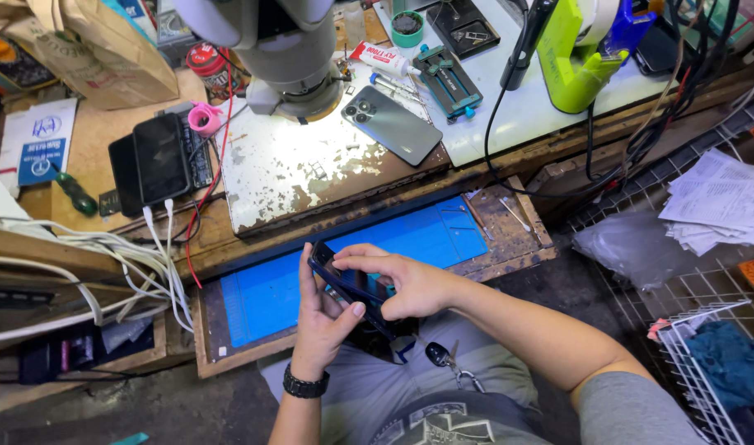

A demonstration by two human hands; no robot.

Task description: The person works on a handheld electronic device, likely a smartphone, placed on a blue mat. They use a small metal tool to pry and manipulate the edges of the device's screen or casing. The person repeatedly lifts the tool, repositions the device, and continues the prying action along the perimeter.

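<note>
A dark phone (350, 284) is gripped by both hands, left hand (323, 317) below, right hand (406, 284) on top, over the blue mat (443, 239). It should be held steady.

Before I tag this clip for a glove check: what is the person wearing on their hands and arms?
No gloves: both the left hand and right hand are bare. A black link-style wristband circles the left wrist. The right arm is bare up to a short grey sleeve at the upper arm. No rings show.
</note>
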